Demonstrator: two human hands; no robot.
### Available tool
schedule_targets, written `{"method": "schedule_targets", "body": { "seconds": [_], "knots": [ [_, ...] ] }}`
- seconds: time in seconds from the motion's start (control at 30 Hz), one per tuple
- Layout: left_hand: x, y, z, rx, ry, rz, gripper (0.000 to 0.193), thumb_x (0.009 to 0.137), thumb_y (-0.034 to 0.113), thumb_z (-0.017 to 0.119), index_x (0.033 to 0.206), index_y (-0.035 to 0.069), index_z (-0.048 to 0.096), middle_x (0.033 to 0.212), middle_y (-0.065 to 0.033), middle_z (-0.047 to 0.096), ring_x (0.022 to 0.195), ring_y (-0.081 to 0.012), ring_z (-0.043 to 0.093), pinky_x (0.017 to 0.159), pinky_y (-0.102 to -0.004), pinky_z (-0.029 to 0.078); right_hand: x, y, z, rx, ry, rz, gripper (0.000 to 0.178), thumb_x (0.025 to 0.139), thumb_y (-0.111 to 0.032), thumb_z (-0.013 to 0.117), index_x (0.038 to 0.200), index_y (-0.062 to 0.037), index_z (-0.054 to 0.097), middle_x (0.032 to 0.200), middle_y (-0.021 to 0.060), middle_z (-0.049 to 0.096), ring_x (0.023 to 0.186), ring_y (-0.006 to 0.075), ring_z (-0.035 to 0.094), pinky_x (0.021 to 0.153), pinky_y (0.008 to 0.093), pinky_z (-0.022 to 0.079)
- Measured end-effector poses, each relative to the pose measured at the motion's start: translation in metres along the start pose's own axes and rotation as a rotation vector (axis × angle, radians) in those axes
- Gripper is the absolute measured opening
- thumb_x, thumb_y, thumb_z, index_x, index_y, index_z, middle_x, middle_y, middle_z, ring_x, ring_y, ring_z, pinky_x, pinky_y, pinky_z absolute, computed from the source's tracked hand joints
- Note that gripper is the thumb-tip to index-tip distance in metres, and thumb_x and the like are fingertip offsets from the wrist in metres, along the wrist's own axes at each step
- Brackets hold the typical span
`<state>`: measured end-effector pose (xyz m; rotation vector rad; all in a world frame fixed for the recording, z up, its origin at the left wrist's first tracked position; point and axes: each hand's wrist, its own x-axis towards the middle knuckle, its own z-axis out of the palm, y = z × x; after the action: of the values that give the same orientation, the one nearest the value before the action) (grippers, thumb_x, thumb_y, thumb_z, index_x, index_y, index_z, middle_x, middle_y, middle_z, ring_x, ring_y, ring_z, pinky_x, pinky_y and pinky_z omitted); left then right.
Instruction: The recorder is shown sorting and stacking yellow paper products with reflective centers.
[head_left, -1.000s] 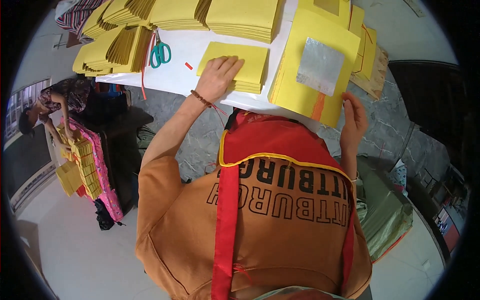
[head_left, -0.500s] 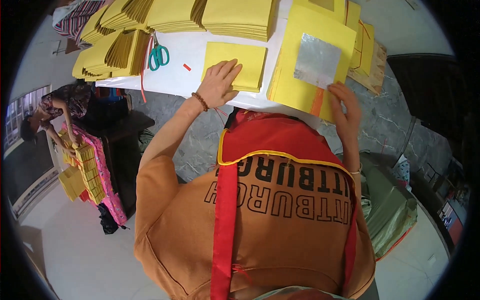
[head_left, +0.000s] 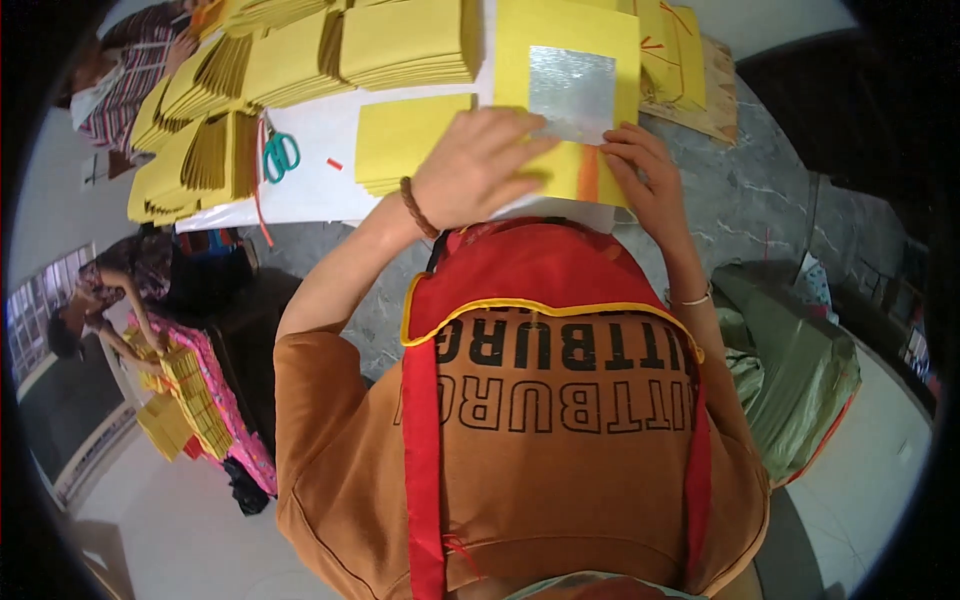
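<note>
A stack of yellow paper sheets (head_left: 512,60) lies in front of me, its top sheet bearing a silver foil square (head_left: 572,85) and an orange strip (head_left: 588,175) below the foil. My right hand (head_left: 648,180) is at the right side of the top sheet, bent fingers pinching the paper beside the foil's lower corner. My left hand (head_left: 482,165), smeared a little by motion, reaches over the sheet's lower left with fingers apart. It partly hides a smaller pile of folded yellow paper (head_left: 405,140) to its left.
Several thick bundles of folded yellow paper (head_left: 410,45) line the back of the white table (head_left: 320,195). Teal-handled scissors (head_left: 281,157) and a red scrap (head_left: 334,164) lie at left. Tied yellow bundles (head_left: 680,60) sit on a board at right. Another person (head_left: 130,270) handles yellow stacks at far left.
My left hand has left the smaller folded pile and moved right, over the silver-foil sheet. My right hand has moved in onto that sheet's edge. The whole view has shifted somewhat.
</note>
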<state>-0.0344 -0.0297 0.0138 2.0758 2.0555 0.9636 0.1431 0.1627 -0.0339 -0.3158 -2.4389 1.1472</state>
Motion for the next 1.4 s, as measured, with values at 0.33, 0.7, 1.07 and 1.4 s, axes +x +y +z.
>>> {"method": "schedule_targets", "body": {
  "seconds": [0.33,0.7,1.07,1.4],
  "knots": [
    [0.015,-0.003,0.022,-0.061,-0.093,0.188,0.024,0.082,0.018,0.062,0.102,0.003,0.063,0.094,-0.01,0.063,0.083,-0.0243,0.058,0.07,-0.0336,0.045,0.0,0.012,-0.005,0.423,0.032,0.248,0.025,0.093,-0.017,0.049,0.095,0.0015,0.065,0.102,0.0107,0.065,0.114,0.0252,0.052,0.096,0.0332,0.04],
    [0.027,-0.008,0.014,-0.441,-0.215,-0.338,0.017,0.085,0.014,0.058,0.09,0.0,0.065,0.075,-0.0145,0.064,0.066,-0.0275,0.061,0.06,-0.0338,0.048,-0.002,0.015,-0.001,0.434,0.061,0.242,0.031,0.096,-0.019,0.042,0.094,0.0005,0.066,0.104,0.0128,0.063,0.113,0.0243,0.053,0.096,0.0324,0.038],
    [0.027,-0.011,0.018,-0.516,-0.205,-0.446,0.017,0.08,0.015,0.058,0.084,-0.001,0.065,0.062,-0.0085,0.058,0.053,-0.0148,0.052,0.051,-0.0287,0.042,-0.002,0.016,-0.003,0.492,0.058,0.237,0.04,0.099,-0.023,0.034,0.096,0.0029,0.064,0.108,0.0141,0.061,0.113,0.0241,0.052,0.098,0.0327,0.036],
    [0.027,-0.014,0.02,-0.586,-0.165,-0.494,0.018,0.081,0.015,0.058,0.082,-0.002,0.064,0.055,-0.0042,0.053,0.048,-0.0109,0.047,0.047,-0.0269,0.039,-0.002,0.009,-0.006,0.391,0.059,0.157,0.022,0.089,-0.015,0.053,0.099,0.0019,0.062,0.11,0.0141,0.061,0.112,0.0224,0.052,0.096,0.0337,0.037]
  ]
}}
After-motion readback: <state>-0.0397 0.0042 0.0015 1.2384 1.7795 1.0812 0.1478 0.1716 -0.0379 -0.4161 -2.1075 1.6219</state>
